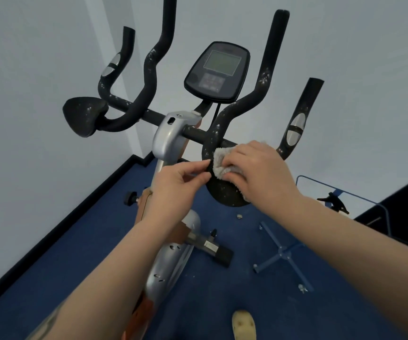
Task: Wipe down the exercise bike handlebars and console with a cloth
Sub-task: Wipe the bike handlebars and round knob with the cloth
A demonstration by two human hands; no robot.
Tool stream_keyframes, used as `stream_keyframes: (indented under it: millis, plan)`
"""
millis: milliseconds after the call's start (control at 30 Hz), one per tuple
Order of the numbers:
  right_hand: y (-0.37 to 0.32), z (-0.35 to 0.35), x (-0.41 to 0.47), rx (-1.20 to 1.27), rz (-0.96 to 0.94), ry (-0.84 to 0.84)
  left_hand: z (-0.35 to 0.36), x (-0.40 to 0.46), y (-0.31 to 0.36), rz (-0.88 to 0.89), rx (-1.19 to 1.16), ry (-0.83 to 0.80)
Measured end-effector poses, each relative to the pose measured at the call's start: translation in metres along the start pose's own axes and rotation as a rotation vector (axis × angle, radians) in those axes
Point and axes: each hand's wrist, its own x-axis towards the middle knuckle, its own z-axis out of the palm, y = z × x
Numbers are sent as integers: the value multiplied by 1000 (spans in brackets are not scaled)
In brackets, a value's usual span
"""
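The exercise bike's black foam handlebars (149, 69) are speckled with white dust and rise on both sides of the dark console (217, 69) with its grey screen. My right hand (262, 170) presses a grey cloth (220, 160) onto the right elbow pad (225, 195), low on the right handlebar. My left hand (178, 180) pinches the left edge of that pad with thumb and fingers, right next to the cloth. The left elbow pad (82, 114) is dusty too.
The bike's silver stem (171, 136) and frame run down between my arms to a pedal (212, 249). On the blue carpet (75, 253) to the right lies a blue metal stand (284, 253) and a small screw. White walls meet behind the bike. A yellowish shoe (243, 325) shows at the bottom.
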Motion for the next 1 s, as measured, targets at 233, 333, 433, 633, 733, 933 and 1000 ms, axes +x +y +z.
stream_keyframes:
  millis: [233,333,433,633,733,933,1000]
  plan:
    - [1,-2,2,-184,-78,-99,7,-5,-6,31,-21,56]
    - [-2,-8,0,-237,-98,-183,7,-5,-7,28,-23,59]
    - [-1,-12,-2,-245,-76,-300,6,-6,-6,22,-22,50]
    - [-9,-8,-35,-243,-25,-207,3,-17,-8,15,10,11]
    - [-19,-13,-55,-196,-30,-221,1,-22,-9,24,12,-19]
    - [-9,-41,-61,647,479,190,2,-24,-9,18,-16,3]
    - [-5,-33,-40,605,489,288,3,-25,-8,10,-27,9]
